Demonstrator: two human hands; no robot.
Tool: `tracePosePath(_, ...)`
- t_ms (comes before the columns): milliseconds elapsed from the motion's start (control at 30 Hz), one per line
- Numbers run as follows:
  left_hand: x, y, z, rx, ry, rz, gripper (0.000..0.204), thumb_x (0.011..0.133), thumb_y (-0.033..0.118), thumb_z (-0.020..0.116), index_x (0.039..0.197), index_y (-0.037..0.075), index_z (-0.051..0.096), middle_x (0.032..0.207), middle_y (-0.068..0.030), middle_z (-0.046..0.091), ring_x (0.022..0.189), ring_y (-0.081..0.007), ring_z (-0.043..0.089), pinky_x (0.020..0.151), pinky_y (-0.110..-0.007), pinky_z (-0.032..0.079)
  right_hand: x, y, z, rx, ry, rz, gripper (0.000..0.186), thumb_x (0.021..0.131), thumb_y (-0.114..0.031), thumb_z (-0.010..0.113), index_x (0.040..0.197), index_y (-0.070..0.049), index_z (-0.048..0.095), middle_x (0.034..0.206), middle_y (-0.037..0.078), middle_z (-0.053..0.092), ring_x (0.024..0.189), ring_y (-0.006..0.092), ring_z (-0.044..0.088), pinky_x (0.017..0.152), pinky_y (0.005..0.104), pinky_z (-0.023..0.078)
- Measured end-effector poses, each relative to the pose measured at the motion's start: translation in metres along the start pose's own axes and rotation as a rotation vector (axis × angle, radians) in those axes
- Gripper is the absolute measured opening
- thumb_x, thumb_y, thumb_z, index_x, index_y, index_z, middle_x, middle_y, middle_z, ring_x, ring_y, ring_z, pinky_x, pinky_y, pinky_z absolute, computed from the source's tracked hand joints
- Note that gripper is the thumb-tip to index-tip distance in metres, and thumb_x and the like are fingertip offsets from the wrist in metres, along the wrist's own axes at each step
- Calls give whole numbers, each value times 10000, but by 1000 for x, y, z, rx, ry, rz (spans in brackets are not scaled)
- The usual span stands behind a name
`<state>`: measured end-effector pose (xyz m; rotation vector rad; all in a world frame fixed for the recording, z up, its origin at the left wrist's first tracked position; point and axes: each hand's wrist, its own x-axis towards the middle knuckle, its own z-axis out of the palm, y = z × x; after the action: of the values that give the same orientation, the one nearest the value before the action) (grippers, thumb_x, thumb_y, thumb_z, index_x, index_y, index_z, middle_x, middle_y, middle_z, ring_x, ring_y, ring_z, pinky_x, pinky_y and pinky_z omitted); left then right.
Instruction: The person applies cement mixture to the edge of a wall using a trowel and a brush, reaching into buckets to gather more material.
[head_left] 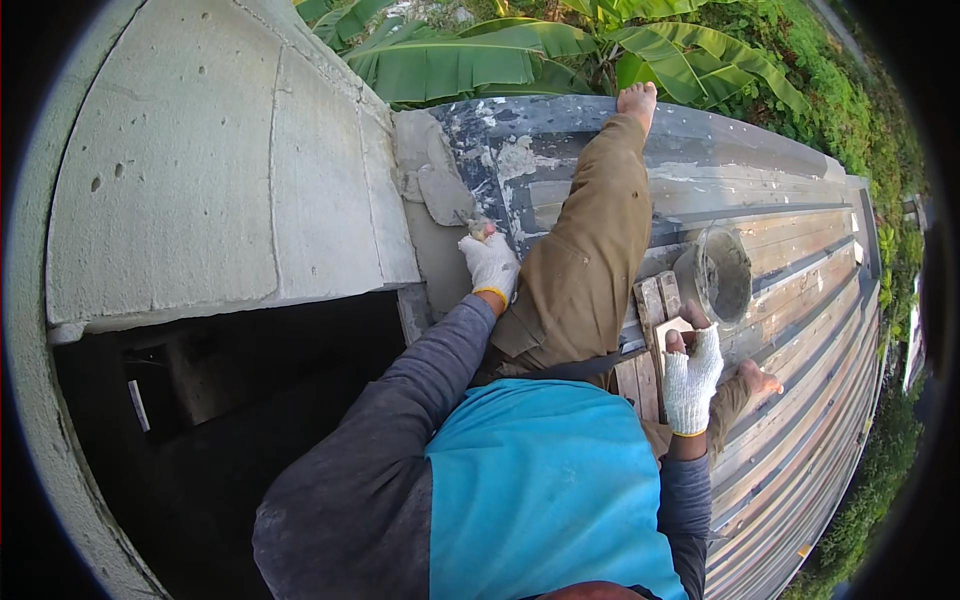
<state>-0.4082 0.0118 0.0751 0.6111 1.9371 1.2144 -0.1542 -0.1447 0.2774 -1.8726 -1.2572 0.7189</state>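
- Grey mortar (432, 262) spread along the narrow strip between the concrete wall (180, 150) and the metal roof (800, 340), just left of centre in the upper half of the frame.
- Trowel (446, 194) over the upper part of that strip, blade against or very near the coat; contact impossible to confirm.
- Left hand (490, 264), in a white glove, closed round the trowel's near end, with the handle mostly hidden.
- Right hand (692, 370), also gloved, right of centre, bare fingertips bent beside a pale flat piece (672, 333); cannot tell whether gripped or only touched.
- Seemingly done: a fairly even coat over the lower part of the strip, toward the middle of the frame.
- Seemingly left: smoothing around the blade and above, with lumps and ragged edges visible there; probably somewhere midway, judging by the mixed finish.
- Bucket (716, 275) right of centre, grey-coated inside; amount of mortar in it impossible to judge.
- Wooden slats (652, 300) just left of the bucket, near the right hand.
- Dark opening (250, 430) at lower left, below the wall.
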Motion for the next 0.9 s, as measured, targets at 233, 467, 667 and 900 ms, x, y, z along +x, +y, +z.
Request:
tracePosePath(233, -26, 24, -10, -318, -158, -181, 340, 978, 391, 553, 1043, 119, 358, 735, -38, 487, 537, -163, 520, 453, -329, 424, 2, 2, -5, 47, 28, 63, 438, 906, -161, 657, 1296, 11, 554, 1012, 72, 634, 776, 132, 543, 745, 288, 481)
tracePosePath(467, 3, 40, 21, -339, -47, -328, 279, 982, 365, 537, 1055, 144, 383, 765, -45, 485, 543, -172, 511, 449, -334, 426, 4, 2, -5, 25, 29, 74, 429, 906, -171, 661, 1286, 3, 563, 1061, 76, 641, 772, 135, 544, 745, 295, 480)
tracePosePath(667, 38, 50, 35, -443, -59, -356, 259, 967, 347, 535, 1103, 167, 407, 890, -78, 520, 571, -233, 569, 468, -391, 465, 0, 11, -10, -13, 53, 53, 442, 918, -231, 649, 1291, -9, 565, 1084, 80, 645, 796, 138, 546, 760, 298, 480)
tracePosePath(900, 31, 34, 3, -195, -241, -355, 349, 962, 431, 545, 1128, 149, 422, 900, -101, 536, 593, -223, 596, 476, -390, 499, 1, 15, -7, 11, 51, 53, 443, 920, -243, 654, 1284, -7, 570, 1087, 85, 645, 806, 142, 547, 764, 304, 481)
